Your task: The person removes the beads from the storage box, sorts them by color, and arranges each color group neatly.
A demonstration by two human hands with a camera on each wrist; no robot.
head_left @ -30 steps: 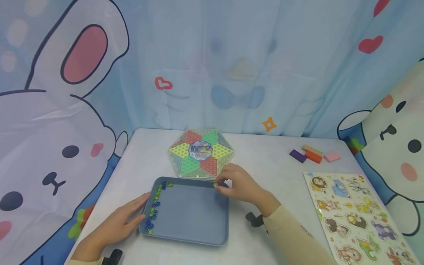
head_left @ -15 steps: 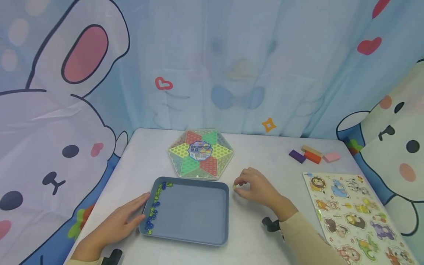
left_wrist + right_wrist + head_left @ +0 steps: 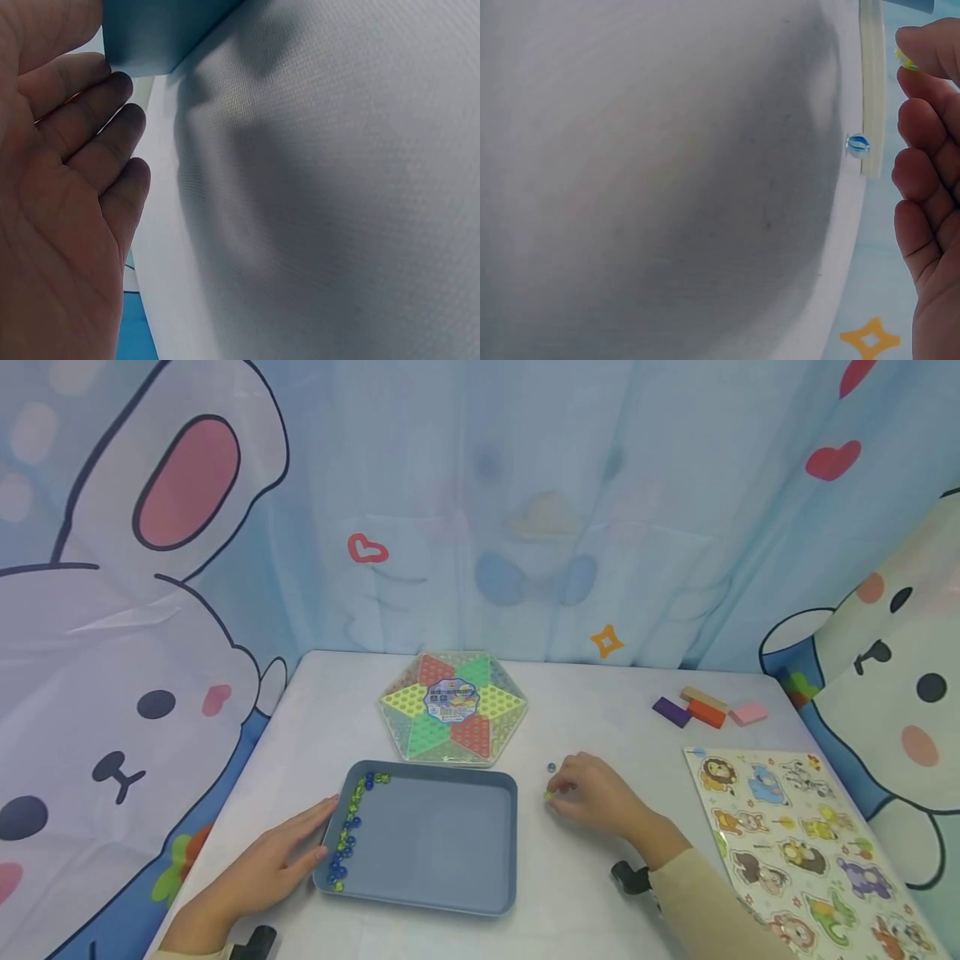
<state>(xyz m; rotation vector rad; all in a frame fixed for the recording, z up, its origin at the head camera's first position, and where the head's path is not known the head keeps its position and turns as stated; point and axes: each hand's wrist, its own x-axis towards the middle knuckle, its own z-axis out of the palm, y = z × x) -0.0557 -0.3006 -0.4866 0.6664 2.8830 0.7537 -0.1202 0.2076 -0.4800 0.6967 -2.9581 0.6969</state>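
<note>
My right hand (image 3: pixel 600 795) pinches a yellow-green marble (image 3: pixel 905 60) between thumb and index finger, just above the table to the right of the tray. A blue and clear marble (image 3: pixel 858 145) lies on the table close by, beyond the fingers. My left hand (image 3: pixel 273 858) rests with straight fingers against the left side of the blue-grey tray (image 3: pixel 435 906); its thumb and fingertips touch the wall, as the left wrist view (image 3: pixel 67 165) also shows. Inside the tray, blue and yellow-green marbles (image 3: pixel 347 839) line the left wall and the far left corner.
Behind the tray lies a hexagonal Chinese checkers board (image 3: pixel 453 710) in clear wrapping. Coloured blocks (image 3: pixel 707 713) sit at the back right. An animal picture board (image 3: pixel 802 843) covers the right side of the table. A printed curtain (image 3: pixel 465 510) hangs behind.
My right hand has moved right, from over the tray's far right corner to the table beside it, still pinching the yellow-green marble. A blue marble now shows beside it. The left hand stays put.
</note>
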